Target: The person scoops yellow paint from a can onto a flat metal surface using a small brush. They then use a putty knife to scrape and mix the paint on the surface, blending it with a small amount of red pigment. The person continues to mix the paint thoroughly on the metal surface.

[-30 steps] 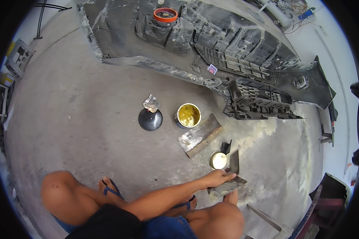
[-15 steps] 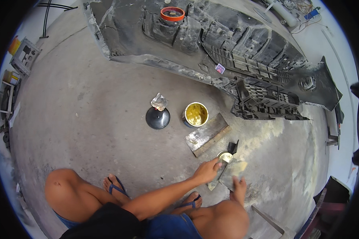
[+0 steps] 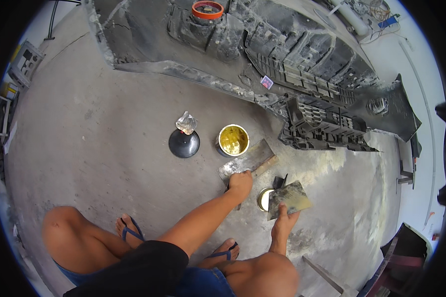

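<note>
Head view, left to right: the left hand (image 3: 241, 182) has moved up from the small tin (image 3: 265, 199) to the wide spreader (image 3: 248, 161) beside the yellow can (image 3: 233, 140), fingers closed on it; the right hand (image 3: 284, 218) now grips a flat putty board (image 3: 288, 198), lifted off the floor (image 3: 109, 148).

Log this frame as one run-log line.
left hand: on wide scraper blade | right hand: holds flat spreader | nearby: open yellow can, small tin

Bare floor (image 3: 99, 148) is lying open leftward; can (image 3: 233, 140), lid (image 3: 184, 143) and bumper (image 3: 302, 74) are crowding ahead of the hands.
</note>
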The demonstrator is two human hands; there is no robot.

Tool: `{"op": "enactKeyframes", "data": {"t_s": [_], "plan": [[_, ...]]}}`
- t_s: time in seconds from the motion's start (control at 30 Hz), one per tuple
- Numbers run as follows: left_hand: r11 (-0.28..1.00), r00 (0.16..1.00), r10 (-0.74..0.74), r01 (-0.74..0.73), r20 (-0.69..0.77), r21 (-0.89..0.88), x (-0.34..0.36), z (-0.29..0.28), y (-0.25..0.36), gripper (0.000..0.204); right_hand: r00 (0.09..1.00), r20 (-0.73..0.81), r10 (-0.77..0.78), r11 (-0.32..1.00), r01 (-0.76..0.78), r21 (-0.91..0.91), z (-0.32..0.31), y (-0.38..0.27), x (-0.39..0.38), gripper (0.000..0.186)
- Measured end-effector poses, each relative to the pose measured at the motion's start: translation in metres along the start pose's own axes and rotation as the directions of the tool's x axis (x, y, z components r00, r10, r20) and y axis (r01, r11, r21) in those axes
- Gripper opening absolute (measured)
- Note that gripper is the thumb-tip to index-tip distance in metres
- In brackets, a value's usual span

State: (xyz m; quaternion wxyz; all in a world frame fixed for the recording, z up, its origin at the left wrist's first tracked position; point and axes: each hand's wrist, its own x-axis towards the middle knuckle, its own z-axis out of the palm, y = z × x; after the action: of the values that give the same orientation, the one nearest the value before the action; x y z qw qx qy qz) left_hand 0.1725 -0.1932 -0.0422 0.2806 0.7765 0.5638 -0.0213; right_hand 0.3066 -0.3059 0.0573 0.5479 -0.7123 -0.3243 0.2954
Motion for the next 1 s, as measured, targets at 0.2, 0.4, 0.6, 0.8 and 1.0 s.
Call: {"op": "enactKeyframes", "data": {"t_s": [0.2,0.4,0.6,0.8,1.0], "plan": [[0.969,0.953,0.19,-0.22,0.237,0.112,-0.053,-0.039,-0.054,0.029,0.919,0.393,-0.025,0.919,0.175,-0.352,-0.018,-0.016,0.009,0.054],[0.912,0.822,0.251,-0.378,0.511,0.16,-0.129,-0.066,-0.105,0.045,0.585,0.811,0.003,0.514,0.695,-0.504,0.036,0.012,-0.021,0.068],[0.818,0.771,0.306,-0.513,0.558,0.261,-0.164,-0.009,-0.072,0.074,0.663,0.718,0.212,0.35,0.635,-0.689,0.03,0.033,-0.071,0.073],[0.676,0.756,0.479,-0.642,0.446,0.362,-0.166,0.019,-0.08,0.042,0.755,0.522,0.397,0.231,0.468,-0.853,0.056,0.039,-0.089,0.078],[0.667,0.718,0.528,-0.681,0.453,0.301,-0.162,0.016,-0.081,0.024,0.779,0.536,0.325,0.284,0.46,-0.841,0.08,0.033,-0.086,0.077]]}}
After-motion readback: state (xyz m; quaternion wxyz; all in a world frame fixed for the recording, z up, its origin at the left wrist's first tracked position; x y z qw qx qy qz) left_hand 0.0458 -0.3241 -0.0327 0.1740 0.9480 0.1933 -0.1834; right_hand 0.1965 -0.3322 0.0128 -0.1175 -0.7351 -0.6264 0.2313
